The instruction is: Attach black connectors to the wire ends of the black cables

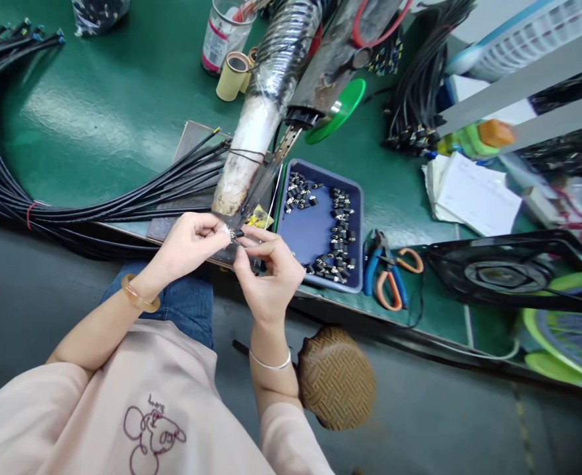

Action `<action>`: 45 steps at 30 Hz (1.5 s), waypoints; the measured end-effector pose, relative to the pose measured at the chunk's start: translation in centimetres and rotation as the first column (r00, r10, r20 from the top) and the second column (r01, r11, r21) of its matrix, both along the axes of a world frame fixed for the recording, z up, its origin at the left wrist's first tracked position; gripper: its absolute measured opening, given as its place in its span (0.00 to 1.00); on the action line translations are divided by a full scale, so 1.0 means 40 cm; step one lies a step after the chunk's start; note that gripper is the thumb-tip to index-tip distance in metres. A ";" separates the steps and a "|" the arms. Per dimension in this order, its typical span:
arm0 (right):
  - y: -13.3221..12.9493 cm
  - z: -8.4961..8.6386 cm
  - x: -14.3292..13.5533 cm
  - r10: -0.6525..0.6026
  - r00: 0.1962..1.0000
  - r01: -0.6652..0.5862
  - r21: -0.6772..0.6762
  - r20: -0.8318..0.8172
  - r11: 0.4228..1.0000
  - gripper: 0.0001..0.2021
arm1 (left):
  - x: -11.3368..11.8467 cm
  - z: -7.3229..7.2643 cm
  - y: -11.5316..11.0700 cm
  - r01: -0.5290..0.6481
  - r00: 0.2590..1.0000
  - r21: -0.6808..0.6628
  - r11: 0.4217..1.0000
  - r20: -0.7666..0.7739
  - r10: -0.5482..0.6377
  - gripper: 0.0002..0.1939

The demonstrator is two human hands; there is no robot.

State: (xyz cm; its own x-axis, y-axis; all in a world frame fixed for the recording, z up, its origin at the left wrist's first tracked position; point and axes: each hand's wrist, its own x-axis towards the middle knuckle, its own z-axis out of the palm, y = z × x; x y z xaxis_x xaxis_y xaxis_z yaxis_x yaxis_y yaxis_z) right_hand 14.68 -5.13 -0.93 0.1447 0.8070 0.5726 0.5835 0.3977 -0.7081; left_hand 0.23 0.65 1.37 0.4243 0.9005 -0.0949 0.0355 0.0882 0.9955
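Note:
My left hand (194, 245) is pinched closed at the bench edge, and what lies between its fingertips is too small to make out. Facing it, my right hand (271, 270) has thumb and fingers closed around a small black connector (238, 233), held close to the left fingertips. Just above both hands comes down the tip of a soldering tool (251, 201). Beside it hangs a foil-wrapped duct (251, 132) with a whitish end. A bundle of black cables (97, 212) runs in from the left behind my left hand. Right of my hands sits a blue-grey tray (360, 224) with many small black connectors (341, 231).
Blue-and-orange pliers (385, 270) lie right of the tray, near a black fan (503, 270). Papers (474, 194) and more cables (414, 86) are farther back. A plastic cup (222, 39) and a green spool (338, 112) stand behind. A stool (338, 379) is below the bench.

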 end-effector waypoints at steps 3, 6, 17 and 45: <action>0.003 0.002 0.000 -0.006 1.000 0.006 0.005 0.005 1.000 0.07 | 0.003 0.003 0.002 -0.013 1.000 -0.003 1.000 0.005 0.013 0.11; 0.003 0.007 -0.002 -0.001 1.000 0.001 0.018 -0.014 1.000 0.06 | 0.004 0.007 0.002 -0.012 1.000 -0.009 1.000 0.020 0.012 0.11; -0.014 0.024 -0.003 0.002 0.996 -0.004 0.018 0.094 1.000 0.07 | -0.002 0.013 0.002 0.017 1.000 -0.025 1.000 0.004 -0.017 0.10; -0.021 0.003 -0.003 0.031 0.948 -0.126 -0.287 -0.316 0.949 0.08 | -0.049 -0.013 -0.071 -0.029 0.997 0.267 0.963 -0.066 0.048 0.09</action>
State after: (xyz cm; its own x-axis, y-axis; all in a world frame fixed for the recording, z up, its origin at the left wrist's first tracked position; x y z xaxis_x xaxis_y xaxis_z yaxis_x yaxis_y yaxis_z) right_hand 14.55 -5.96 -0.82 0.2018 0.9495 0.2402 0.2972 0.1743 -0.9388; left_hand -1.73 -2.21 0.84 0.3896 0.9130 0.1208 0.1091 -0.1760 0.9783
